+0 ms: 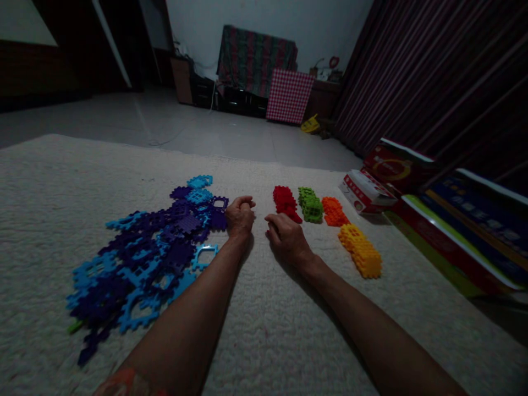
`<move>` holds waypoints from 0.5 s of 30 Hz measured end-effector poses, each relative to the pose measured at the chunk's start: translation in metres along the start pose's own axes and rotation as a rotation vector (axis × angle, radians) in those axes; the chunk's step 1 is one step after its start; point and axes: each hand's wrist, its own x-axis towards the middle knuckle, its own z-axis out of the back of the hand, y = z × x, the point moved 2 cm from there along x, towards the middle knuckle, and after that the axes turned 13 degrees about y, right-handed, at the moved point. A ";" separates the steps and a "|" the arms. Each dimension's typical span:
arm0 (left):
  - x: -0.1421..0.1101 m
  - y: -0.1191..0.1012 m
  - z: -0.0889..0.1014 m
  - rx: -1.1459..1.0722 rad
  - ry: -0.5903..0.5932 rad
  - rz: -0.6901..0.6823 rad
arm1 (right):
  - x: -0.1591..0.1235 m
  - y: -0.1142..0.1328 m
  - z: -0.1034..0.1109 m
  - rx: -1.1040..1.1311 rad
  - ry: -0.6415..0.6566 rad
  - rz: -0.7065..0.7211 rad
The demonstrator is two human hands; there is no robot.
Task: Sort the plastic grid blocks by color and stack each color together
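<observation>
My left hand (241,216) is closed with its fingers curled, low over the cream mat beside the right edge of a loose heap of purple interlocking plastic tiles (177,256) and light-blue ones (140,312). Across a small gap, my right hand (287,237) is also closed, fingers bent toward the mat, just in front of a row of red tiles (284,201). Whatever either hand holds, if anything, is hidden. To the right of the red row lie green tiles (310,204), orange tiles (335,212) and yellow tiles (360,250), each colour lined up in its own row.
The cream mat (264,341) covers the floor around the tiles. A white and red box (366,191) and larger printed boxes (482,214) stand along the right side, below a dark striped curtain (437,71). A cloth-draped cabinet (256,60) stands at the far wall.
</observation>
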 end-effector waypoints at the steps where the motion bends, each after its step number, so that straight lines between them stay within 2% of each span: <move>1: 0.000 0.000 0.000 0.004 -0.003 0.002 | 0.001 0.000 0.002 0.015 -0.019 -0.008; 6: 0.000 0.002 0.000 0.011 0.000 0.000 | 0.003 -0.006 0.004 0.175 -0.097 -0.091; 11: 0.000 0.003 -0.001 0.001 0.010 -0.009 | 0.004 -0.011 0.004 0.169 -0.066 -0.120; 13: 0.000 0.003 -0.001 0.001 0.006 -0.006 | 0.003 -0.013 0.014 0.149 0.009 -0.120; 15: 0.000 0.002 -0.001 -0.001 0.004 0.004 | 0.002 -0.015 0.030 0.124 0.163 -0.112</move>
